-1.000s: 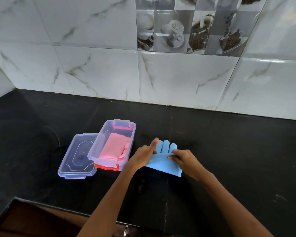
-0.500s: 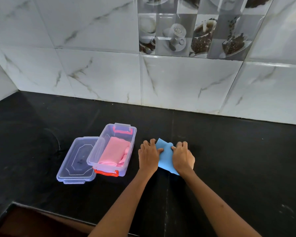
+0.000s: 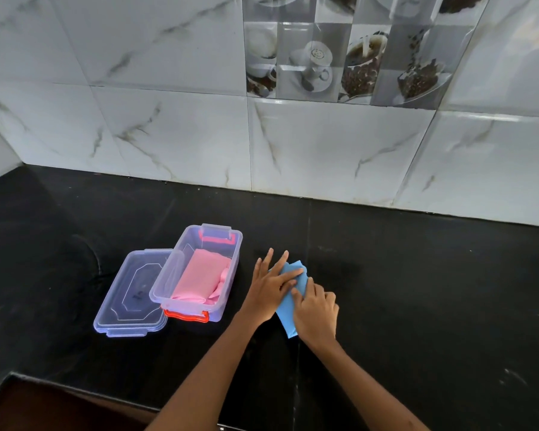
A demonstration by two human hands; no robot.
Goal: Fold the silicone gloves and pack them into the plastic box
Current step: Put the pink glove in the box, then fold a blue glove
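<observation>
My left hand and right hand press flat, open, on the folded blue glove. If I let go, it may spring open before reaching the plastic box at nine o'clock.

Surface: black counter, backed by white marble-pattern wall tiles.
Blue glove: folded, flat on the counter, right of the box.
Left hand: palm down, fingers spread, pressing the glove's far part.
Right hand: knuckles bent, pressing the glove's near right side; fingertips meet the left hand's.
Plastic box: clear, open, red clasps at both ends.
Pink glove: folded, lying inside the box.
Lid: clear, flat on the counter, against the box's left side.
</observation>
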